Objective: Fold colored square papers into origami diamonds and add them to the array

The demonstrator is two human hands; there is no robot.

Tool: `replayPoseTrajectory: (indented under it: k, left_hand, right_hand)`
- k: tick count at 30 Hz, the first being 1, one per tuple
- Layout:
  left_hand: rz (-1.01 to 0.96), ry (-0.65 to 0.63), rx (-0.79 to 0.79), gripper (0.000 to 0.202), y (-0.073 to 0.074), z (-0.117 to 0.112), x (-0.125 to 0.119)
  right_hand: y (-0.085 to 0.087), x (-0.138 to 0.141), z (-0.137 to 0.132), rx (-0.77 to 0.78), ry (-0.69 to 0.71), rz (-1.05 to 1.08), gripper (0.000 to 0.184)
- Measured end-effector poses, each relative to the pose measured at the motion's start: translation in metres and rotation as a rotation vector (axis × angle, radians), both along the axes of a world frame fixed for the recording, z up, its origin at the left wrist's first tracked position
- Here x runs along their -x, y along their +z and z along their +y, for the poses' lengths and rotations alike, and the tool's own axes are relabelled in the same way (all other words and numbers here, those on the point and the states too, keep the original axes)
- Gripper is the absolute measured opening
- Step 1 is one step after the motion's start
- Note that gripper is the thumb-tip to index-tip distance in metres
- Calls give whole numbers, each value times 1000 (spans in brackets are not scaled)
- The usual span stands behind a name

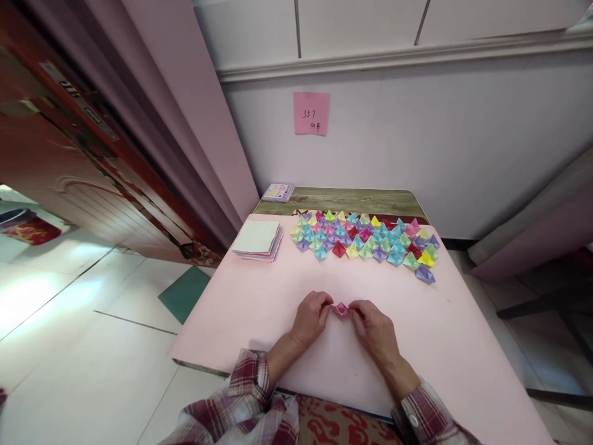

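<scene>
My left hand (311,317) and my right hand (373,327) meet at the middle of a pale pink tabletop (259,309). Both pinch a small pink folded paper piece (341,308) between their fingertips, one on each side. Farther back lies a wide cluster of several small folded paper shapes (365,242) in many colours. A stack of square paper sheets (258,240) sits at the back left of the table.
A small packet of coloured paper (278,192) rests on a wooden surface (352,201) behind the pink top. A pink note (311,113) sticks to the wall. A green sheet (184,293) lies on the tiled floor left of the table, near a red door (69,161).
</scene>
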State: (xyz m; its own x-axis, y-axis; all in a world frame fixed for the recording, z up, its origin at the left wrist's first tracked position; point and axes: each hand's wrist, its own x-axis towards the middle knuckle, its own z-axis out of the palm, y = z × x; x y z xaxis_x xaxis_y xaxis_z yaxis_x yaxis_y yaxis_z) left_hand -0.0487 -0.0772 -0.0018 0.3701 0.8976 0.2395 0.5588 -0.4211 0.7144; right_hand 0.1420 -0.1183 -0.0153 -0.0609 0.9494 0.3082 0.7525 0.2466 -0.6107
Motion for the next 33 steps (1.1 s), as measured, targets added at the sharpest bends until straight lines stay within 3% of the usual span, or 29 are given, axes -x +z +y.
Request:
replayPoseTrajectory:
  k: [5, 13, 19, 23, 28, 33]
  left_hand:
    - [161, -184, -137, 25, 1, -2, -1]
    - [256, -231, -161, 22, 12, -5, 2]
    - [291, -195, -163, 6, 19, -8, -3]
    - [311, -116, -120, 14, 15, -7, -8]
    - [352, -89, -27, 5, 18, -6, -13]
    - [449, -89, 38, 11, 25, -4, -17]
  right_hand:
    - [-1, -2, -4, -10, 56, -131, 27]
    - [3, -3, -8, 0, 111, -224, 26]
    - [8, -1, -11, 17, 144, -168, 22]
    - [12, 0, -10, 19, 143, -130, 21]
    - [17, 5, -6, 71, 48, -103, 19]
    - [18, 7, 1, 187, -8, -110, 18]
